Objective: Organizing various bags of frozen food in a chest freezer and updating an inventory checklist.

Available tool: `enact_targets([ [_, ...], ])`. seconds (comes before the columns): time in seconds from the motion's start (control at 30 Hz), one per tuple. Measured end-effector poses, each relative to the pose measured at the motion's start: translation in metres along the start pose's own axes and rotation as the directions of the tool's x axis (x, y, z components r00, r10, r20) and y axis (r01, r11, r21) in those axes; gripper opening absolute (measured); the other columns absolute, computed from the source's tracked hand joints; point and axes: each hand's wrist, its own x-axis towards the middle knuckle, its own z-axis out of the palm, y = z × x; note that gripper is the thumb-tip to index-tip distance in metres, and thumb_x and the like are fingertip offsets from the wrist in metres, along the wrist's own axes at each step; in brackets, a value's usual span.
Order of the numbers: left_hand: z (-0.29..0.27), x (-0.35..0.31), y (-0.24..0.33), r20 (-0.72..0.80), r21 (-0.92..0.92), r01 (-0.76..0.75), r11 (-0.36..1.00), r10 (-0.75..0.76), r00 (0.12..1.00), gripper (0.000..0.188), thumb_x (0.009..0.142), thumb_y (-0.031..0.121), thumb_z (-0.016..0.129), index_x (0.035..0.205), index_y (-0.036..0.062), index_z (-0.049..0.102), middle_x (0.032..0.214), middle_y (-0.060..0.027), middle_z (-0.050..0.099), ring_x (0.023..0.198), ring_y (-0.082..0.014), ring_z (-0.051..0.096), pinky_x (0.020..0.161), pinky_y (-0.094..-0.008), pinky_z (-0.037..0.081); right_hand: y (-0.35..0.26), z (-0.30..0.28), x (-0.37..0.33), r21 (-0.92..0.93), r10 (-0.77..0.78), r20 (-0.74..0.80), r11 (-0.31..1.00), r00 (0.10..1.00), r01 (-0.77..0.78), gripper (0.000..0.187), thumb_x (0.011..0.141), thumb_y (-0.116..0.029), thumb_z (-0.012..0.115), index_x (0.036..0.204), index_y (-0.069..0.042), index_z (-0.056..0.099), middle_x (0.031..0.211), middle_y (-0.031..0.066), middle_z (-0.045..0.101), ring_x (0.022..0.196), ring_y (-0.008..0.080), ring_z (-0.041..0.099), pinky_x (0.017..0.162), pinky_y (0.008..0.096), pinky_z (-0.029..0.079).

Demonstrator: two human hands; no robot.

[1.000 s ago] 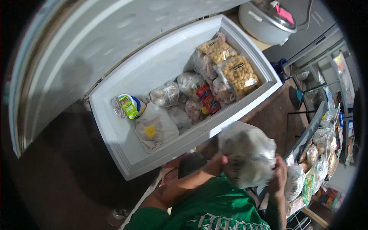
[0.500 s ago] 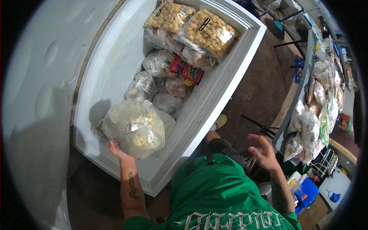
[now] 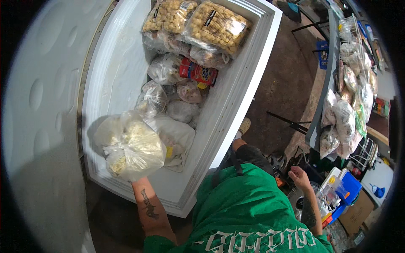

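A big clear plastic bag with pale yellow, lumpy contents (image 3: 135,147) is held up at the near left end of a white chest freezer (image 3: 236,122). My left hand (image 3: 139,180) supports it from below; only the wrist shows, since the bag covers the fingers. Just right of that bag, a white bag with a yellow label (image 3: 169,151) lies on the freezer floor. My right hand (image 3: 299,176) hangs away from the freezer on the right, fingers loosely bent, holding nothing.
Toward the far end lie smaller clear bags (image 3: 151,99), a red package (image 3: 198,72) and large bags of round tan pieces (image 3: 217,27). The raised lid (image 3: 46,109) stands at the left. A grey table (image 3: 320,99) bears several filled bags (image 3: 344,120); near it are a fan (image 3: 310,198) and a blue bin (image 3: 349,185).
The large bag has tilted and shifted left, uncovering the white bag beside it. My left hand has slid beneath it. My right hand has moved lower.
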Motion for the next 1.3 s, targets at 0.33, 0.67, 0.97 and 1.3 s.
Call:
enact_targets([
  [0.33,0.018,0.030,0.001,0.299,-0.033,0.082,0.996,-0.068,0.952,0.080,0.088,0.058,0.055,0.146,0.0046,0.041,0.143,-0.0140,0.049,0.129,-0.0331,0.050,0.107,-0.0484,0.043,0.016,-0.009,-0.005,0.131,-0.106,-0.099,0.984,0.989,0.119,0.045,0.095,-0.030,0.067,0.127,0.001,0.059,0.114,0.0083,0.067,0.105,0.0172,0.062,0.090,0.0313,0.050],
  [0.67,-0.092,0.057,-0.051,-0.362,0.366,0.234,0.901,-0.094,0.927,0.064,0.087,0.050,0.063,0.138,0.0141,0.050,0.136,-0.0114,0.055,0.120,-0.0237,0.053,0.101,-0.0430,0.040,0.052,0.030,-0.017,0.384,0.069,-0.174,0.923,0.982,0.003,0.033,0.095,-0.023,0.066,0.115,0.004,0.063,0.100,0.0096,0.070,0.092,0.0181,0.065,0.082,0.0332,0.050],
  [0.97,-0.069,-0.063,-0.182,-0.218,0.854,0.146,0.499,0.089,0.972,0.017,0.090,0.017,0.068,0.081,0.0018,0.065,0.069,-0.0041,0.060,0.058,-0.0126,0.054,0.051,-0.0277,0.042,0.096,0.035,0.007,-0.164,-0.137,-0.274,0.982,0.952,0.094,0.035,0.090,-0.032,0.067,0.084,0.002,0.066,0.066,0.0165,0.062,0.061,0.0266,0.061,0.059,0.0385,0.046],
  [1.3,0.271,-0.041,-0.047,0.772,0.635,-0.533,0.559,-0.486,0.409,0.045,0.095,0.045,0.059,0.078,0.0025,0.059,0.070,-0.0037,0.049,0.063,-0.0153,0.045,0.061,-0.0278,0.035,0.027,0.000,0.067,0.058,-0.256,-0.189,0.961,0.948,0.271,0.060,0.090,-0.017,0.064,0.145,-0.001,0.044,0.145,0.0225,0.046,0.118,0.0310,0.062,0.099,0.0372,0.050],
])
